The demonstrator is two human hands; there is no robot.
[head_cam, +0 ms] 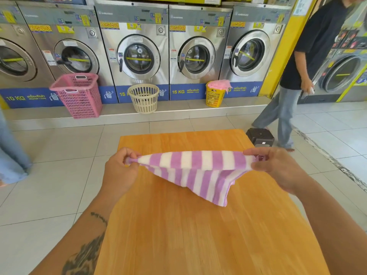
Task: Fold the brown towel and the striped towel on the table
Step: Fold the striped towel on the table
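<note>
I have my left hand (121,167) and right hand (276,165) each pinching an end of the striped towel (198,171), stretched above the table (178,235) with its lower layer sagging unevenly, so lowering it carelessly could fold it crooked.

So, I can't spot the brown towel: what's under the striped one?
Wooden table shows under the striped towel, pinched by left hand and right hand. Its drooping corner hides a patch; no brown towel visible.
</note>
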